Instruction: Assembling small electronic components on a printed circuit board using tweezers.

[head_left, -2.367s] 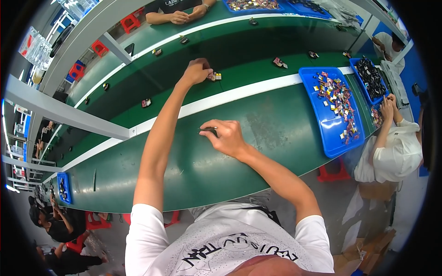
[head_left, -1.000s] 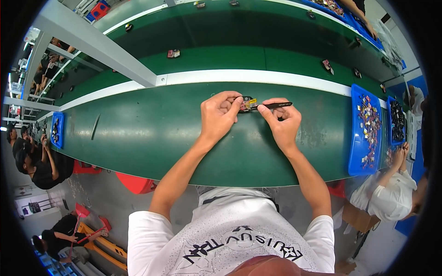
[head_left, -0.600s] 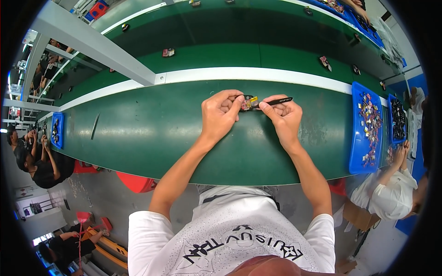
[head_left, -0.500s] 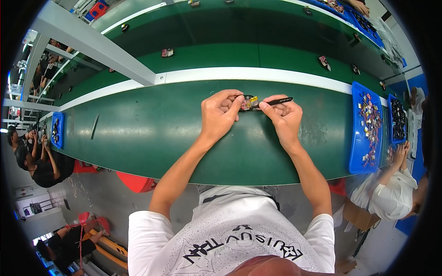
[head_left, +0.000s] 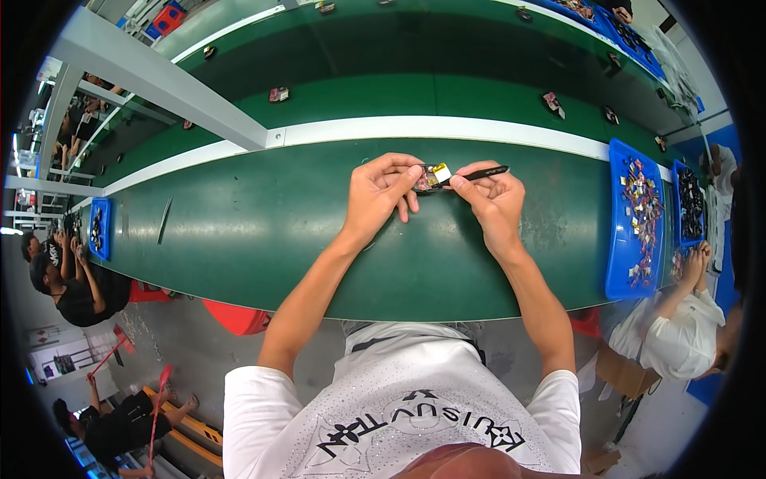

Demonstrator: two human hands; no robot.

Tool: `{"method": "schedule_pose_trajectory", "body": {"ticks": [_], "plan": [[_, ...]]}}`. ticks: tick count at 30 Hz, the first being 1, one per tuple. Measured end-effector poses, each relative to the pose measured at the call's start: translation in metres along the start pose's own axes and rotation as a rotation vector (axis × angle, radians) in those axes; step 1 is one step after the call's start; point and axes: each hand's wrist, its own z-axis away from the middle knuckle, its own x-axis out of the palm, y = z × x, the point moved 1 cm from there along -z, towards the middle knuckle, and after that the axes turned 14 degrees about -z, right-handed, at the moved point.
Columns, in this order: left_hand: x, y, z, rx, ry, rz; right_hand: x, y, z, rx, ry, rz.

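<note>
Over the green table, my left hand pinches a small electronic assembly in a black casing between thumb and fingers. A small silver block with yellow tape, like a battery, stands tilted at the assembly's right side. My right hand is closed on black tweezers, whose tip end reaches the assembly beside that block. The exact contact of the tips is too small to make out.
A blue tray of small colourful parts stands right, beside another with black pieces. Left lie silver tweezers and a small blue tray. Beyond the white rail, a green belt carries several assemblies. Co-workers sit at both sides.
The silver block now shows more of its bright face and stands more tilted. My left fingers have spread slightly. Pieces on the belt have shifted left. At lower left a person moves with red-ended poles.
</note>
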Motion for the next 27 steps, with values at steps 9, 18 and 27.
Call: {"method": "schedule_pose_trajectory", "body": {"ticks": [9, 18, 27], "plan": [[0.0018, 0.0032, 0.0014, 0.006, -0.102, 0.100, 0.0029, 0.0022, 0.0056, -0.206, -0.030, 0.081], [0.0033, 0.0006, 0.0016, 0.051, -0.143, 0.096, 0.0041, 0.0019, 0.0065, -0.242, -0.032, 0.104], [0.0009, 0.0028, 0.0009, 0.092, -0.136, 0.096, 0.0026, 0.0012, 0.0076, -0.300, -0.037, 0.154]]}}
